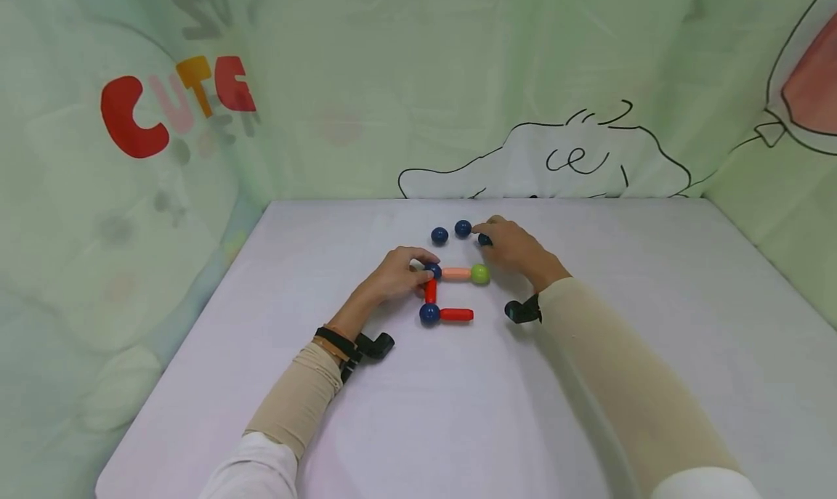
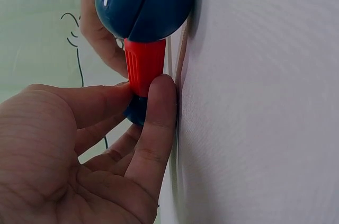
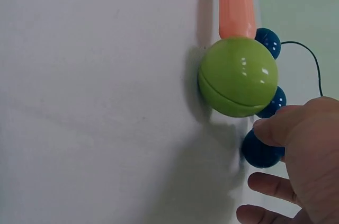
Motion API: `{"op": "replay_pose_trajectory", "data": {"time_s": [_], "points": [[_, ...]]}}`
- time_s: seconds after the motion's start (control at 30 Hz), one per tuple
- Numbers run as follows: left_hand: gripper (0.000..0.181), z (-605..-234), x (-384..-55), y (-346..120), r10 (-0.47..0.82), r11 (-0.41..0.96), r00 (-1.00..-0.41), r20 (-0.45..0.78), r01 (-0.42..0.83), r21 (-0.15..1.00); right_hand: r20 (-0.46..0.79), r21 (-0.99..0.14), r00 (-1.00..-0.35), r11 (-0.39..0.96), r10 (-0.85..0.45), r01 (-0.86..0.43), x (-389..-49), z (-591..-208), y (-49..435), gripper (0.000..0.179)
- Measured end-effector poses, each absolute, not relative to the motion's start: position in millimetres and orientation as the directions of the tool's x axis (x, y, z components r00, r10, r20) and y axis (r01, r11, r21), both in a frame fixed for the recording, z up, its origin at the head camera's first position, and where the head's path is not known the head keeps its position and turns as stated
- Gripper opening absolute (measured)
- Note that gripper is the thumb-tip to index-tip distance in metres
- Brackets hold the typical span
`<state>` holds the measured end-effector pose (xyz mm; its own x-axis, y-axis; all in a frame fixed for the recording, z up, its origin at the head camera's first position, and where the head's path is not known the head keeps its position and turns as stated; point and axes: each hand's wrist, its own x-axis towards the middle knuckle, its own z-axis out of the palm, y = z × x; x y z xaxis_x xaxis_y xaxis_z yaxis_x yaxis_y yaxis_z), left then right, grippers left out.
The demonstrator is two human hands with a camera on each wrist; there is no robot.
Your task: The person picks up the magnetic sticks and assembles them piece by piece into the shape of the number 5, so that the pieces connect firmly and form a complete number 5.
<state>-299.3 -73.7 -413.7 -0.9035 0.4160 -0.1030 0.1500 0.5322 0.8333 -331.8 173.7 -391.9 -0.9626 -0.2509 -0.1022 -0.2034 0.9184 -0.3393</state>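
Note:
My left hand pinches the far dark blue ball where it meets a red rod. That rod runs to a nearer blue ball, large in the left wrist view, with a second red rod pointing right from it. A salmon rod links the far ball to a green ball. Behind the green ball, my right hand holds a loose blue ball between thumb and index finger; its other fingers are spread. That ball is partly hidden by the hand.
Two more loose blue balls, a left one and a right one, lie near the back of the white table. A printed green curtain hangs behind the table and along its sides.

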Motion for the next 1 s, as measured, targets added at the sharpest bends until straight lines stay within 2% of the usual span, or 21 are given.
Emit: {"op": "replay_pose_trajectory", "data": {"time_s": [0.43, 1.0], "points": [[0.032, -415, -297, -71, 0.433, 0.529, -0.897, -0.093, 0.169, 0.832, -0.099, -0.394, -0.974, 0.906, -0.206, -0.152, -330, -399, 176, 0.036], [0.032, -412, -298, -71, 0.401, 0.559, -0.912, -0.088, 0.167, 0.812, 0.039, -0.460, -0.970, 0.857, -0.241, -0.231, -318, -385, 179, 0.041]]}}
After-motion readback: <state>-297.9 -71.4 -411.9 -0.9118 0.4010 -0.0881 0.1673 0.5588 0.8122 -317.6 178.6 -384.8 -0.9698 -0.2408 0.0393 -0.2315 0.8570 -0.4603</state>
